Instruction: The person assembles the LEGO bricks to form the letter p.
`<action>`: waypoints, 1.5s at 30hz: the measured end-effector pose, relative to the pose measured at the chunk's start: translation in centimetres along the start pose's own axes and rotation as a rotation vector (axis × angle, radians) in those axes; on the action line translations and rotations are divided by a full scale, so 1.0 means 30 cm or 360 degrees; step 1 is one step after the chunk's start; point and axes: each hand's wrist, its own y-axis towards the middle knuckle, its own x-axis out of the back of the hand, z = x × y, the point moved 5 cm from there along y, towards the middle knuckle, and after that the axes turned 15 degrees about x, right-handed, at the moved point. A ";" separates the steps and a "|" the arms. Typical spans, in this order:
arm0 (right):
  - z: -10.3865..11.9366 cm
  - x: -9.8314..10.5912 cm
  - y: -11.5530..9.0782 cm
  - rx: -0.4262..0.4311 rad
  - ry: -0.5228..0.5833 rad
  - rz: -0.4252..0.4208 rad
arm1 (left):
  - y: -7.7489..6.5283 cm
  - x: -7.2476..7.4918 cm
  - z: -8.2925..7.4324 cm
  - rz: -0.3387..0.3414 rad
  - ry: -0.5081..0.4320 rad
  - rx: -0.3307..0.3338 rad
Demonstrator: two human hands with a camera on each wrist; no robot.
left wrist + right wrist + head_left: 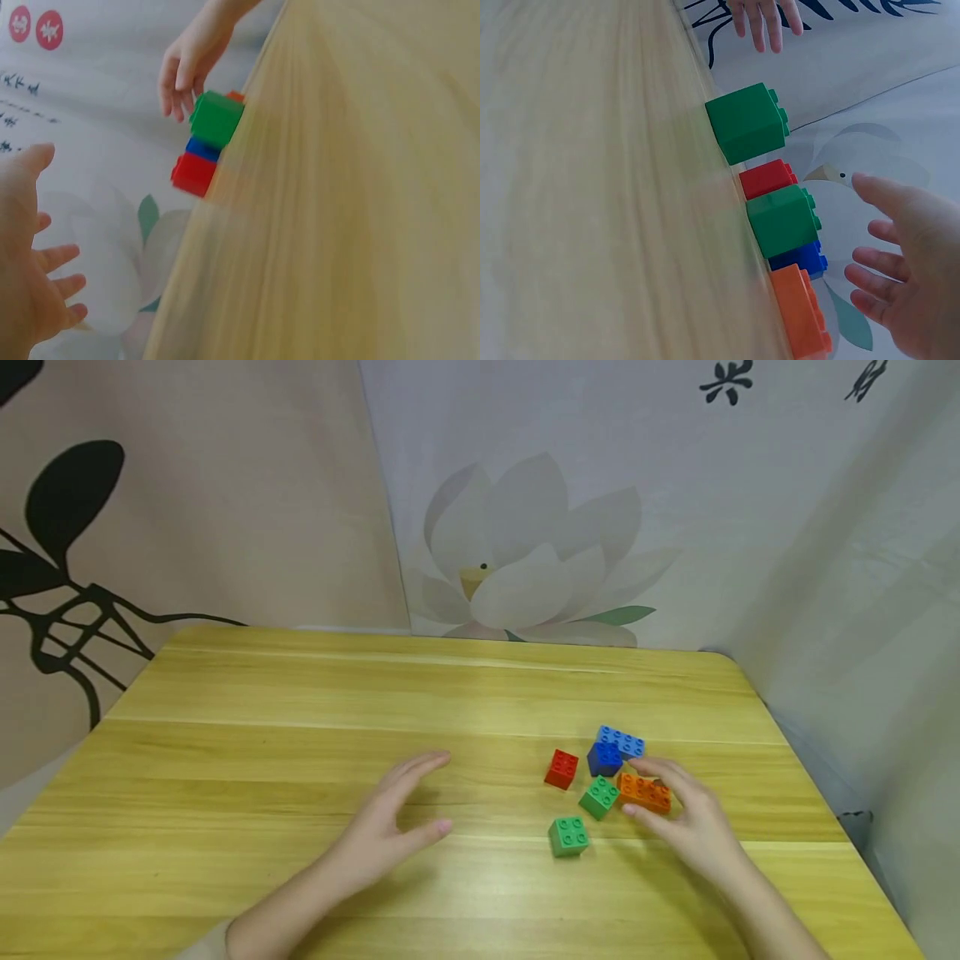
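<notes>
Over the right part of the table, my right hand (693, 817) hovers with thumb and fingers spread about the orange brick (643, 793). In the right wrist view that hand (911, 274) stays apart from the bricks. Left of the orange brick sits a green brick (598, 797), with a second green brick (568, 837) nearer the front. A red brick (561, 769), a dark blue brick (604, 759) and a lighter blue brick (622, 741) lie behind them. My left hand (393, 827) is held above the table, fingers extended and thumb apart, touching nothing.
The wooden table (300, 760) spreads left of the bricks. A pale curtain (540, 535) printed with a lotus hangs along its far edge, and light fabric (862, 610) hangs at the right side.
</notes>
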 end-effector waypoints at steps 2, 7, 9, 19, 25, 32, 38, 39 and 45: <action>-0.004 -0.007 -0.001 -0.0005 0.0026 0.0007 | 0.004 -0.019 -0.003 0.0024 -0.0030 -0.0006; -0.008 -0.025 -0.003 -0.0031 0.0075 0.0028 | 0.014 -0.065 -0.004 0.0092 -0.0120 -0.0003; -0.010 -0.032 -0.004 -0.0043 0.0086 0.0041 | 0.017 -0.082 -0.004 0.0121 -0.0160 0.0019; -0.024 -0.065 -0.012 -0.0059 0.0119 0.0066 | 0.038 -0.156 -0.016 0.0188 -0.0239 0.0112; -0.029 -0.082 -0.017 -0.0021 0.0127 0.0031 | 0.052 -0.211 -0.025 0.0253 -0.0276 0.0110; -0.031 -0.091 -0.016 -0.0005 0.0071 0.0024 | 0.077 -0.268 -0.025 0.0310 -0.0305 0.0102; -0.028 -0.101 -0.014 -0.0011 0.0038 0.0026 | 0.091 -0.309 -0.027 0.0381 -0.0355 0.0123; -0.028 -0.102 -0.015 -0.0016 0.0029 0.0027 | 0.092 -0.315 -0.027 0.0388 -0.0355 0.0131; -0.025 -0.106 -0.015 -0.0007 -0.0005 0.0014 | 0.101 -0.353 -0.032 0.0405 -0.0357 0.0144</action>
